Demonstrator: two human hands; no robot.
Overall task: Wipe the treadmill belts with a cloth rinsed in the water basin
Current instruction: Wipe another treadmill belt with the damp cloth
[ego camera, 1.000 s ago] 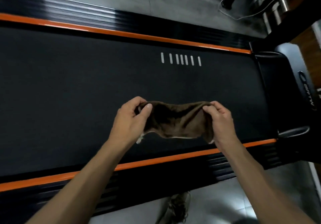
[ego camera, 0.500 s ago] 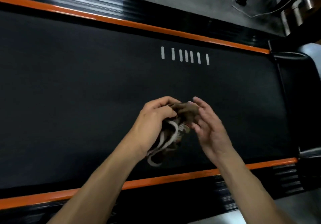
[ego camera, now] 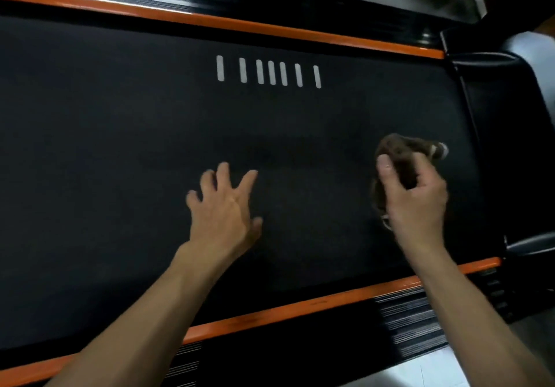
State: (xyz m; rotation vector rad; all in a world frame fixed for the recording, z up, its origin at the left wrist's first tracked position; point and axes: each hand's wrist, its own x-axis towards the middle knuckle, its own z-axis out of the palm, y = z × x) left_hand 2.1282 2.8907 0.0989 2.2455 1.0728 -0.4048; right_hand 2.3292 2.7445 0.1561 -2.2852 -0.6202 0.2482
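Since half a second ago the two hands have separated: the left hand (ego camera: pixel 223 209) has let go of the cloth (ego camera: pixel 399 152) and the right hand (ego camera: pixel 416 197) has carried it to the right. The left hand is now over the black belt (ego camera: pixel 120 161) with its fingers (ego camera: pixel 249 177) spread and holding nothing. The right hand grips the bunched brown cloth with curled fingers, near the right end of the belt. White marks (ego camera: pixel 270 72) lie beyond, close to the far orange stripe (ego camera: pixel 210 21).

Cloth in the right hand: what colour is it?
Dark brown, with a pale edge stripe; the cloth shows bunched in the right hand in the head view.
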